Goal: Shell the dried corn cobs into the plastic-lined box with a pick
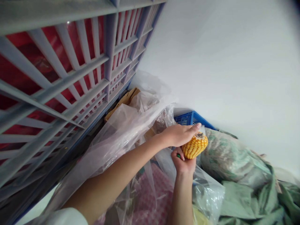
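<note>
A yellow corn cob with rows of kernels tilts up to the right, its broken pale end at the top. My right hand is closed around the cob's lower part, and a green ring shows on one finger. From the left, my left hand reaches across to the cob's upper end. Its visible fingers are stretched out along the top and touch the cob there; the others are hidden. Under both arms lies a large clear plastic bag, with pink checked cloth showing through it.
A tall lilac plastic crate with red material inside rises at the left. Behind the hands are a blue crate and a cardboard box beside a white wall. A woven sack and green cloth lie at the right.
</note>
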`<move>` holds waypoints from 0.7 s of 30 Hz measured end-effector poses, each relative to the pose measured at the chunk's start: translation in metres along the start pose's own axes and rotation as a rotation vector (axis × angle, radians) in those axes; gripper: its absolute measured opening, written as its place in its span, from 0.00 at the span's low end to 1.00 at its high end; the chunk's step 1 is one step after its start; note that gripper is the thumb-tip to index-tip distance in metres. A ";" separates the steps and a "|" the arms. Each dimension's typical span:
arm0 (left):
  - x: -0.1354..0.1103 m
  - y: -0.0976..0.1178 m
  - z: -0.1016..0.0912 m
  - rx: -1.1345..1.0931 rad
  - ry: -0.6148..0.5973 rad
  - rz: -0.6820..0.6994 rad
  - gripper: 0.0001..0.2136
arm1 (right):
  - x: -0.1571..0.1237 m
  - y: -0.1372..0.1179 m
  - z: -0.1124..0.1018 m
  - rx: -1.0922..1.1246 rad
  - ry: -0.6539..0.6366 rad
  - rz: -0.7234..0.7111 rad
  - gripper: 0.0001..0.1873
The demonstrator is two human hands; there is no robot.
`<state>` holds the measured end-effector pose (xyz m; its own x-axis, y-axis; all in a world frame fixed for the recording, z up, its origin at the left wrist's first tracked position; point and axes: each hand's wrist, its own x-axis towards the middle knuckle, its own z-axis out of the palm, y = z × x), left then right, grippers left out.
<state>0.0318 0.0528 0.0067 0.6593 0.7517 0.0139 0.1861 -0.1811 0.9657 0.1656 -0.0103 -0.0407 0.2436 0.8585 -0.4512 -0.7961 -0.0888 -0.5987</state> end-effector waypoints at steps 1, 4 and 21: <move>0.000 0.000 0.000 -0.032 -0.010 0.001 0.35 | 0.001 0.000 -0.001 0.000 -0.024 0.010 0.05; -0.001 -0.001 -0.001 -0.086 -0.050 0.046 0.32 | 0.000 0.000 -0.001 0.032 -0.011 0.019 0.05; -0.004 -0.002 0.001 0.229 0.033 0.207 0.30 | -0.002 0.004 0.000 0.106 0.137 0.035 0.07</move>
<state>0.0297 0.0497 0.0048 0.6772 0.7035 0.2158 0.2121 -0.4674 0.8582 0.1618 -0.0121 -0.0422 0.2820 0.7783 -0.5610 -0.8578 -0.0574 -0.5108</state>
